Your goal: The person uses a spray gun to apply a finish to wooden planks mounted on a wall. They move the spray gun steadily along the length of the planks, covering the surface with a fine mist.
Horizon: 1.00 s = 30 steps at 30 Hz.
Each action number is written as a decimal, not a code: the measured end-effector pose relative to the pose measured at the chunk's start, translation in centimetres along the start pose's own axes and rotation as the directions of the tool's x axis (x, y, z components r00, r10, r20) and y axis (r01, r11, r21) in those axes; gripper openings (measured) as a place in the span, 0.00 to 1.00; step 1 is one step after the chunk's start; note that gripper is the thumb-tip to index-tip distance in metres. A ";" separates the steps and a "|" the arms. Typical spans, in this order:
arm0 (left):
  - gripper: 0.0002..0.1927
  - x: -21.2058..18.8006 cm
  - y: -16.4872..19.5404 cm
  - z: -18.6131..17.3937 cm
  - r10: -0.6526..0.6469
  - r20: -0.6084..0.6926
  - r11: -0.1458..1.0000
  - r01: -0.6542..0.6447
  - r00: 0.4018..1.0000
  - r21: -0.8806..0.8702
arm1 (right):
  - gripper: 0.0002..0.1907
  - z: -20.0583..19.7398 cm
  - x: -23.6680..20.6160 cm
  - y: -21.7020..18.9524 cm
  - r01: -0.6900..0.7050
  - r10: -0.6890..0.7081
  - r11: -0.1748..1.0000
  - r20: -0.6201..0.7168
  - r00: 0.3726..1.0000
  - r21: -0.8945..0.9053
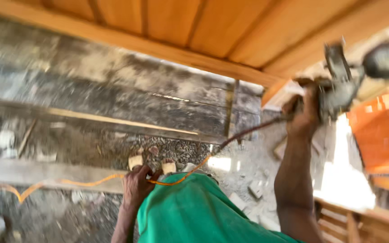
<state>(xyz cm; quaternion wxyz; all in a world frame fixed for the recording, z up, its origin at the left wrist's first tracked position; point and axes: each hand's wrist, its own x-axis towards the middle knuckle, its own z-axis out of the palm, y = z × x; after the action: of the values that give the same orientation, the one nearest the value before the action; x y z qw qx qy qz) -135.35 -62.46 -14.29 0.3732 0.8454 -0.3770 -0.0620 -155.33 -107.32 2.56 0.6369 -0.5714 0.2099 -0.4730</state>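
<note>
A grey, dust-caked handheld power tool (338,87) sits at about two o'clock in the view, raised close under a slanting frame of orange-brown wooden boards (212,31) that fills the top from eleven to one o'clock. The picture is blurred by motion, so the tool's exact kind cannot be told. The right hand (303,112) grips the tool's handle with fingers wrapped tightly around it, the forearm rising straight up from five o'clock.

An orange cord (113,177) runs from the tool leftward and downward, darkening near the tool, crossing the middle of the view and trailing off toward nine o'clock. The left hand (137,184), at about seven o'clock, is closed around this cord with fingers curled on it.

Just below the hands, at six o'clock, is the person's green garment (199,211). Two small pale wood blocks (136,161) lie just above the left hand. Beyond them is gravelly, littered ground (68,211) with weathered grey planks (113,99) lying across it from nine to twelve o'clock. More orange timber (383,139) stands at three o'clock.
</note>
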 end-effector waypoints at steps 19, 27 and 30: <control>0.20 6.5 8.6 -4.0 0.213 -0.056 0.977 -0.214 0.975 -0.014 | 0.17 3.0 14.3 -6.6 0.528 -0.576 0.788 -0.078 0.814 -0.316; 0.21 5.5 8.7 -4.4 0.162 -0.064 0.987 -0.162 0.985 -0.001 | 0.18 2.9 11.7 -2.7 0.450 -0.498 0.797 -0.018 0.867 -0.402; 0.21 4.9 8.7 -5.1 0.151 -0.055 0.989 -0.150 0.987 0.013 | 0.18 2.9 10.5 -0.1 0.445 -0.480 0.808 0.007 0.877 -0.386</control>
<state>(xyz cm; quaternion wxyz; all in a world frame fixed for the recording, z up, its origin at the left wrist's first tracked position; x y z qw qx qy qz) -135.04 -66.67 -3.85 0.3833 0.8177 -0.4295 -0.0084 -148.19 -114.66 6.30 0.3709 -0.6941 0.1798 -0.5902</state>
